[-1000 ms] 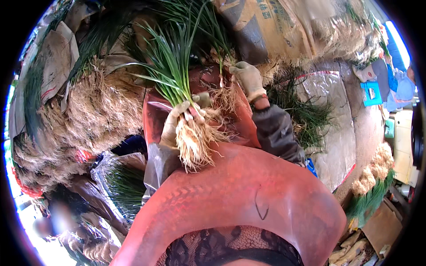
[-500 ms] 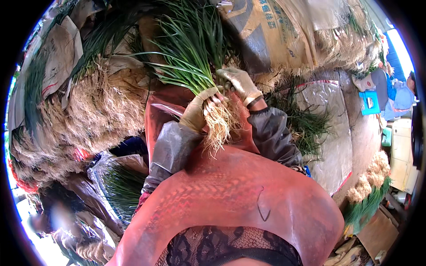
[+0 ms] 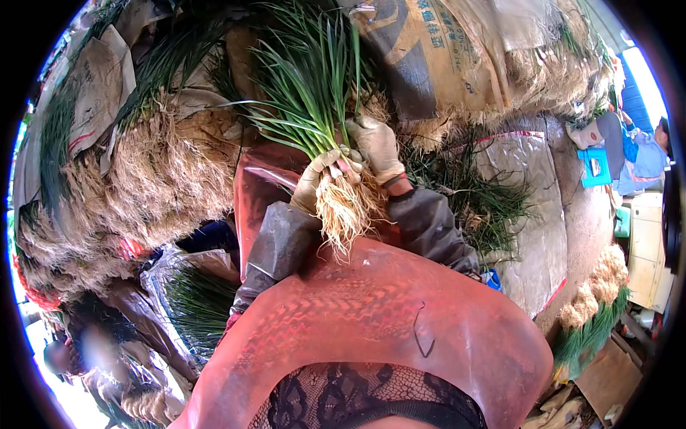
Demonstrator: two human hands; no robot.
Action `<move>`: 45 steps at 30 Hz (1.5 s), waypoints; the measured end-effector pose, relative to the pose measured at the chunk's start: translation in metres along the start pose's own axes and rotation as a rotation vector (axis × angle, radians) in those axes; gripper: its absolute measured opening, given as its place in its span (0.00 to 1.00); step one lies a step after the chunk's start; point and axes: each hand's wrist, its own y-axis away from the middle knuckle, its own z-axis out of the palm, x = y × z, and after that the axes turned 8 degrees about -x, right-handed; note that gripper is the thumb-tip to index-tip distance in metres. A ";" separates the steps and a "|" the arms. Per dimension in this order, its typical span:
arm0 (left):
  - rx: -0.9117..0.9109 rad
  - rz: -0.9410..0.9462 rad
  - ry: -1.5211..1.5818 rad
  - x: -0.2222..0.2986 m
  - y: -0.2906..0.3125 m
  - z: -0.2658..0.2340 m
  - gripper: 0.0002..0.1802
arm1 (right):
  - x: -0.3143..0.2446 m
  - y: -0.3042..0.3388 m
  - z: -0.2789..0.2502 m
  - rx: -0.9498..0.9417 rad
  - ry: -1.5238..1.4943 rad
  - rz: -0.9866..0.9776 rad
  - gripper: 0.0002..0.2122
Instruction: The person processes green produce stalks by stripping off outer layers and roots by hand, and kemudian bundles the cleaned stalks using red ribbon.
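A bunch of scallions (image 3: 325, 107), with long green leaves pointing away from me and pale roots hanging toward me, is held above my lap. My gloved left hand (image 3: 312, 180) wraps round its white stalk ends from the left, fingers closed. On the right side of the bunch, my gloved right hand (image 3: 377, 148) has its fingers curled against the stalks; the fingertips are partly hidden by the leaves. The pale tangled roots (image 3: 348, 211) hang below both hands, over the reddish apron (image 3: 371, 293) I wear.
Large stacks of rooted scallions (image 3: 143, 171) rise at the left, partly covered with sacking. A printed sack (image 3: 457, 57) lies at the far right. Loose green leaves (image 3: 493, 204) lie on a plastic sheet (image 3: 532, 214) to the right. Beyond, a person in blue (image 3: 647, 157) is near a blue plastic object (image 3: 594, 167).
My right hand has turned more upright and moved slightly left and toward me, against the bunch. The leaves stand more upright, and the roots have shifted slightly left.
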 end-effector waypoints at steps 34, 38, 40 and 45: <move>-0.027 0.338 0.151 0.018 0.054 -0.013 0.22 | 0.003 -0.018 -0.070 0.168 0.737 -0.393 0.12; -0.050 0.307 0.148 0.015 0.055 -0.031 0.21 | -0.006 -0.071 -0.053 0.318 0.982 -0.315 0.12; -0.073 0.301 0.154 0.013 0.052 -0.006 0.21 | 0.003 -0.105 -0.045 0.028 1.209 -0.115 0.12; -0.084 0.246 0.166 0.018 0.059 0.019 0.22 | -0.024 -0.075 -0.064 -0.138 0.039 0.110 0.12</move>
